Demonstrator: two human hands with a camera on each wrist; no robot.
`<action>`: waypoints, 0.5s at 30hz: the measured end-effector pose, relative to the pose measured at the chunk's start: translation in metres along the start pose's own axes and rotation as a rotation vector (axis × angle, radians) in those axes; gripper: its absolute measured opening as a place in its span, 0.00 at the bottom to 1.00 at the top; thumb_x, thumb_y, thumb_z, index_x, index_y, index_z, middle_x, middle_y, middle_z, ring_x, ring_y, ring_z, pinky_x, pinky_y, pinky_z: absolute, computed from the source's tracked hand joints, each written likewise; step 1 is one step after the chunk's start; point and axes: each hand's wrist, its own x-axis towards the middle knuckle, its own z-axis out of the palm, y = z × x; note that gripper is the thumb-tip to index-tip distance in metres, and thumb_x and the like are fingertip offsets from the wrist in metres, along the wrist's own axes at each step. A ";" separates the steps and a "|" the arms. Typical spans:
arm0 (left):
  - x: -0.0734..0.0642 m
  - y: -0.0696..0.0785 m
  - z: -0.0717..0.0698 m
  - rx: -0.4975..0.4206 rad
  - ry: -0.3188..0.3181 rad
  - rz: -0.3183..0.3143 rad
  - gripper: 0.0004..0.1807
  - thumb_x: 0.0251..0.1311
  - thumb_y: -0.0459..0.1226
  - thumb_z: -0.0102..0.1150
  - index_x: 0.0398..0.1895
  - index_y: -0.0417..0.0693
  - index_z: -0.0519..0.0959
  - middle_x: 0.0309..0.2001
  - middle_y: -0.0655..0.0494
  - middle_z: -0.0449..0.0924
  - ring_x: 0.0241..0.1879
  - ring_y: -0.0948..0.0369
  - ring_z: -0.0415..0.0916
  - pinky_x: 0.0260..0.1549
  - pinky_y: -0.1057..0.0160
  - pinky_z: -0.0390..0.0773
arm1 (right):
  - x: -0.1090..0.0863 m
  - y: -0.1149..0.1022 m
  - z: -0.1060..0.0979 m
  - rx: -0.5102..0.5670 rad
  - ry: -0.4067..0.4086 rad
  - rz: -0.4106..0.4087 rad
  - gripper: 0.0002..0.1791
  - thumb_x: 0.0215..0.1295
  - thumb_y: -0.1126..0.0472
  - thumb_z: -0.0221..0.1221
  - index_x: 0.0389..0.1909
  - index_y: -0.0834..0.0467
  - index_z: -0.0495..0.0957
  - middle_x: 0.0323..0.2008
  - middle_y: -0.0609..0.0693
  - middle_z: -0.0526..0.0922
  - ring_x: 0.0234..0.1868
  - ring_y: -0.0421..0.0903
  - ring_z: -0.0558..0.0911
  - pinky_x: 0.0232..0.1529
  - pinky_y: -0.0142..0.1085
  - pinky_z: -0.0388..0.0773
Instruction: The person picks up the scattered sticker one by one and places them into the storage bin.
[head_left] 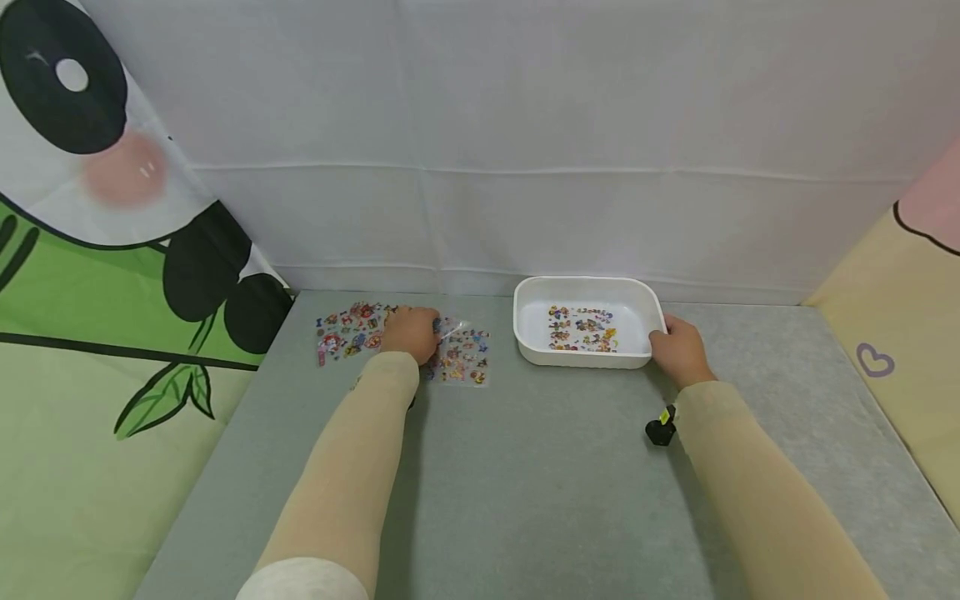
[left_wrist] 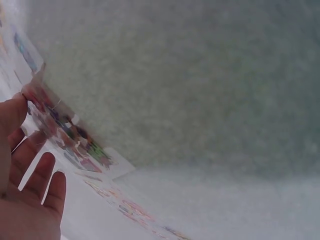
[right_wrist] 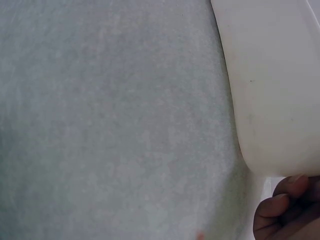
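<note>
My left hand (head_left: 409, 332) is over clear sheets of colourful cartoon stickers at the back left of the table. In the left wrist view, its thumb and forefinger pinch the edge of a sticker sheet (left_wrist: 70, 132), while the other fingers are spread. One sheet with larger figures (head_left: 348, 332) lies left of this hand, and one with smaller figures (head_left: 465, 358) shows to its right. A white rectangular tray (head_left: 577, 360) stands right of the sheets, with a sticker sheet (head_left: 582, 329) inside. My right hand (head_left: 681, 352) grips the tray's right end, thumb at the rim.
The grey table (head_left: 525, 483) ends at a white cloth backdrop (head_left: 480, 217) just behind the tray. Printed cloths rise along the left (head_left: 75, 400) and right (head_left: 900, 317) sides. A small black device (head_left: 660, 429) sits at the right wrist.
</note>
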 end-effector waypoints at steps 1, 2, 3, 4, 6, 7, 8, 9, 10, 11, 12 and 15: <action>0.000 0.000 0.000 0.001 0.003 0.002 0.25 0.70 0.41 0.66 0.68 0.46 0.78 0.61 0.44 0.81 0.63 0.42 0.73 0.65 0.40 0.68 | 0.000 0.000 0.000 0.001 0.001 -0.001 0.30 0.75 0.62 0.42 0.74 0.70 0.64 0.67 0.69 0.72 0.64 0.62 0.73 0.65 0.58 0.71; -0.001 0.000 -0.001 0.003 0.005 0.004 0.25 0.70 0.40 0.66 0.68 0.46 0.78 0.61 0.44 0.81 0.63 0.42 0.73 0.65 0.41 0.68 | 0.000 0.000 0.000 0.001 0.001 -0.002 0.30 0.75 0.63 0.42 0.74 0.70 0.64 0.67 0.69 0.72 0.64 0.62 0.73 0.65 0.58 0.71; -0.001 0.000 -0.001 0.004 0.006 0.006 0.25 0.70 0.40 0.66 0.68 0.46 0.78 0.61 0.44 0.81 0.63 0.42 0.73 0.65 0.41 0.69 | 0.000 0.000 0.000 -0.002 0.000 -0.002 0.30 0.75 0.63 0.42 0.74 0.70 0.63 0.67 0.69 0.72 0.65 0.62 0.73 0.65 0.58 0.71; -0.002 0.000 -0.001 0.005 0.007 0.007 0.25 0.70 0.40 0.65 0.68 0.46 0.78 0.61 0.44 0.81 0.62 0.42 0.73 0.64 0.41 0.69 | 0.000 0.000 0.001 -0.002 -0.001 0.000 0.30 0.75 0.63 0.42 0.74 0.70 0.63 0.68 0.69 0.72 0.65 0.63 0.73 0.65 0.58 0.71; -0.002 0.000 -0.002 0.005 0.008 0.011 0.24 0.70 0.39 0.65 0.68 0.46 0.78 0.60 0.44 0.81 0.62 0.42 0.74 0.64 0.41 0.69 | 0.000 0.000 0.001 0.000 -0.002 0.006 0.30 0.75 0.62 0.42 0.75 0.70 0.63 0.68 0.69 0.72 0.65 0.63 0.73 0.65 0.59 0.71; -0.002 0.000 -0.002 0.005 0.009 0.011 0.24 0.70 0.39 0.65 0.67 0.46 0.78 0.60 0.44 0.82 0.62 0.42 0.74 0.64 0.41 0.69 | 0.001 0.000 0.001 0.000 -0.002 0.008 0.30 0.75 0.62 0.42 0.75 0.69 0.63 0.68 0.69 0.71 0.66 0.63 0.73 0.65 0.59 0.71; -0.003 -0.001 -0.002 0.006 0.013 0.013 0.23 0.70 0.38 0.65 0.67 0.46 0.79 0.60 0.44 0.82 0.61 0.42 0.74 0.63 0.40 0.70 | 0.001 0.001 0.001 0.000 -0.003 0.009 0.30 0.75 0.62 0.42 0.75 0.69 0.62 0.68 0.69 0.71 0.66 0.63 0.73 0.65 0.59 0.71; -0.003 -0.001 -0.002 0.008 0.016 0.015 0.23 0.70 0.38 0.65 0.66 0.46 0.79 0.59 0.44 0.82 0.60 0.42 0.75 0.62 0.40 0.71 | 0.001 0.001 0.001 0.000 -0.003 0.012 0.30 0.75 0.62 0.42 0.75 0.69 0.62 0.69 0.69 0.71 0.66 0.63 0.72 0.65 0.59 0.71; -0.003 -0.002 -0.002 0.008 0.022 0.016 0.22 0.70 0.38 0.65 0.65 0.47 0.80 0.58 0.44 0.83 0.60 0.42 0.75 0.62 0.40 0.71 | 0.001 0.001 0.001 0.002 -0.002 0.012 0.31 0.75 0.62 0.42 0.75 0.69 0.62 0.69 0.69 0.71 0.66 0.63 0.72 0.65 0.58 0.71; -0.002 -0.003 -0.001 0.006 0.030 0.019 0.21 0.69 0.37 0.65 0.65 0.46 0.80 0.57 0.44 0.83 0.59 0.42 0.76 0.61 0.39 0.71 | 0.001 0.001 0.001 0.005 -0.001 0.011 0.31 0.75 0.62 0.42 0.75 0.69 0.62 0.69 0.68 0.71 0.67 0.63 0.72 0.65 0.58 0.71; -0.002 -0.004 -0.001 0.004 0.035 0.021 0.21 0.69 0.36 0.65 0.64 0.46 0.81 0.56 0.44 0.84 0.58 0.42 0.76 0.61 0.39 0.71 | 0.001 0.000 0.001 0.008 0.000 0.012 0.31 0.75 0.62 0.42 0.75 0.69 0.62 0.69 0.68 0.71 0.67 0.62 0.72 0.65 0.58 0.71; -0.002 -0.005 0.002 0.001 0.058 0.026 0.19 0.68 0.34 0.64 0.62 0.46 0.82 0.55 0.45 0.85 0.57 0.42 0.77 0.60 0.39 0.72 | 0.001 0.000 0.001 0.017 -0.004 0.017 0.31 0.74 0.62 0.42 0.75 0.69 0.62 0.69 0.68 0.71 0.66 0.62 0.72 0.66 0.57 0.70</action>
